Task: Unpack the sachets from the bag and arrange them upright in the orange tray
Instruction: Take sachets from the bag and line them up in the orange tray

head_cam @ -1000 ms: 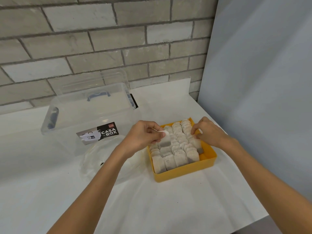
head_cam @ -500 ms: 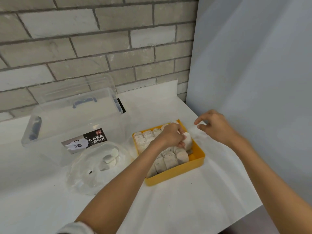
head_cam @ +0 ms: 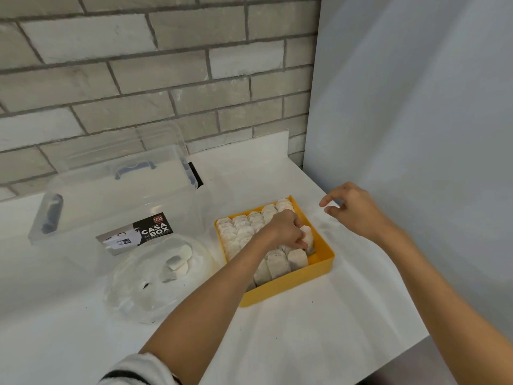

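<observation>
The orange tray point(head_cam: 319, 269) sits right of centre on the white table, packed with rows of several pale sachets point(head_cam: 238, 232) standing upright. My left hand point(head_cam: 286, 232) reaches over the tray and pinches one sachet point(head_cam: 307, 237) at the right end of a row, beside the bare strip along the tray's right wall. My right hand point(head_cam: 355, 209) hovers just beyond the tray's right rim, fingers loosely curled, holding nothing. The clear plastic bag point(head_cam: 155, 282) lies left of the tray with a few sachets point(head_cam: 177, 263) still inside.
A clear lidded storage box point(head_cam: 111, 201) with a black "CASA BOX" label stands at the back left against the brick wall. A pale blue panel point(head_cam: 416, 134) rises along the right. The table's front right edge point(head_cam: 402, 354) is near my right forearm.
My left hand carried the sachet from the tray's left side to its right rows and lowered it in. My right hand lifted off the sachets and drew back to the right.
</observation>
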`<action>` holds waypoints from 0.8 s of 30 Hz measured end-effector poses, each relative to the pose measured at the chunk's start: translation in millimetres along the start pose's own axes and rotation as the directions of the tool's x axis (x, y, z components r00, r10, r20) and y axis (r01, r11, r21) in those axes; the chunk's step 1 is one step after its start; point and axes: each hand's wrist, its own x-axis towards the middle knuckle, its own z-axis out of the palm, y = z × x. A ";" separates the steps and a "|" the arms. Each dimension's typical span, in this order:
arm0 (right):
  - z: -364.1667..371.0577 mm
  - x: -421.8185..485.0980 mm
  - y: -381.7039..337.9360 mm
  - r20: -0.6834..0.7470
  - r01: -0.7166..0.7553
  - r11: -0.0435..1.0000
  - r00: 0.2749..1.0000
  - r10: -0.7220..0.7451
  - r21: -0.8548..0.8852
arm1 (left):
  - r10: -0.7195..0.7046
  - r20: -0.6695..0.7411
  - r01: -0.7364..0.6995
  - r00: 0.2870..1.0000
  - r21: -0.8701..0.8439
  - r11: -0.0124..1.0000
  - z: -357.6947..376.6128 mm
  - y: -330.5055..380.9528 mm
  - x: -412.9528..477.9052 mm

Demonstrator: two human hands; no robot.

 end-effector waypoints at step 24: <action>5.1 -1.7 -0.8 0.020 -0.003 1.000 1.000 0.003 -0.025 | 0.128 0.011 -0.112 0.992 0.563 0.819 9.3 2.5 -0.6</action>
